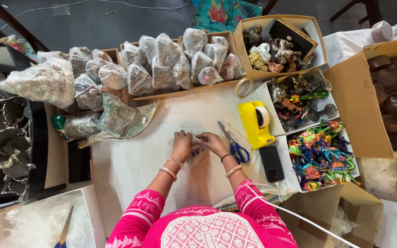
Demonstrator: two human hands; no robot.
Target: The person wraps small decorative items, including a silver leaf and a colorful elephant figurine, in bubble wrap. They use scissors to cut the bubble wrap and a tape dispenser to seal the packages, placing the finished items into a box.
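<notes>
Both hands, left hand (181, 145) and right hand (212, 142), pinch a small plastic-wrapped item (196, 149) on the table (134, 160), fingers closed on it, scissors (233, 146) just right.

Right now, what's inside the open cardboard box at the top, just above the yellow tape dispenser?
The open cardboard box holds a heap of small metal figurines, brass, silver and copper coloured, plus a dark flat inner box leaning against its right wall. Whatever lies beneath the heap is covered.

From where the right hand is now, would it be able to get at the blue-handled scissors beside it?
Probably yes. The right hand lies on the white sheet just beside the blue-handled scissors, and nothing sits between them. Both it and the left hand are busy with a small clear-wrapped item, though.
</notes>
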